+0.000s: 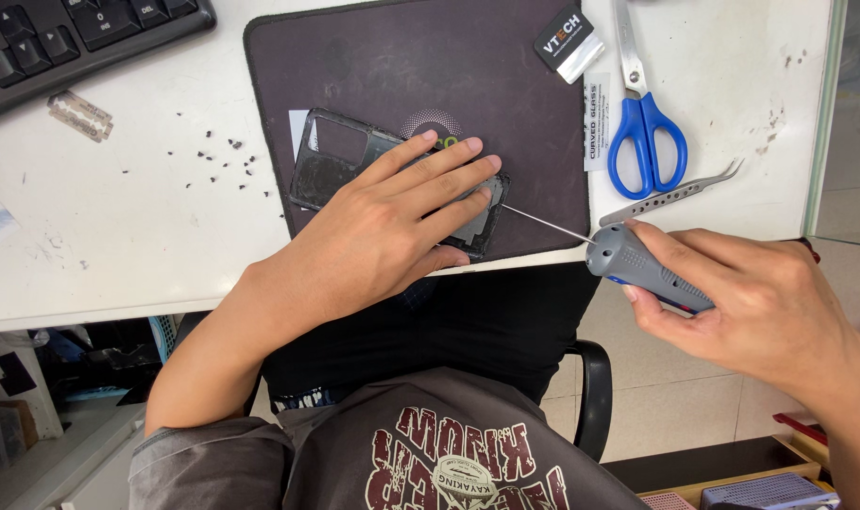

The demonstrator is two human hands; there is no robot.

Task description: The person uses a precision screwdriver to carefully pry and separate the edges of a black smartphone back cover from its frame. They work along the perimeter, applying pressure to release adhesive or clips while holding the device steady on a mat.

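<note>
With the left hand [392,222] spread flat, pinning the phone frame [340,161] on the dark mat [505,85] mid-frame, the right hand [760,302], gripping the screwdriver [642,269], should keep its thin tip low and steady.

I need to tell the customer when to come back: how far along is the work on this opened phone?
Done: the phone lies opened on the dark mat, with dark crumbs scattered on the white table. In hand: the left hand presses the phone flat while the right hand works a thin-shafted screwdriver at its corner. Left: it is not closed up; tweezers and scissors lie unused.
</note>
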